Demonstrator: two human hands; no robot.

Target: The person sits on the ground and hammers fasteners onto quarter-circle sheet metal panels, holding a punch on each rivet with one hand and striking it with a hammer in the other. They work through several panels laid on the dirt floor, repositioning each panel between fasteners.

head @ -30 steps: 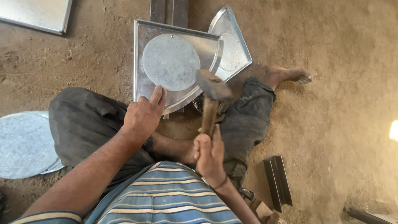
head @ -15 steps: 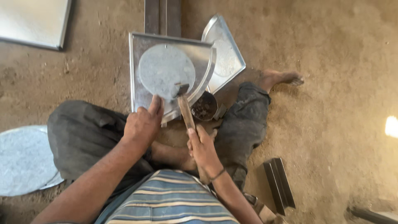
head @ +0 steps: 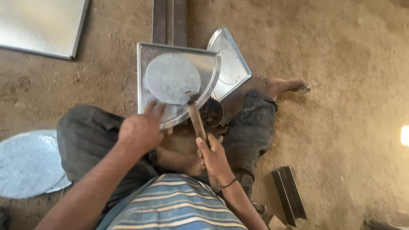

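The right hand [head: 214,158] was wrapped around the wooden-handled hammer [head: 197,120], its head touching the round grey sheet-metal disc [head: 172,78]. At ten o'clock from it, the left hand [head: 140,130] pressed, fingers bent, on the curved rim of the quarter-round galvanised metal tray [head: 147,59] under the disc. A second similar tray [head: 230,64] lay beyond, at one o'clock.

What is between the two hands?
In the head view, only the person's bent leg lies between the left hand and the right hand, which grips the hammer.
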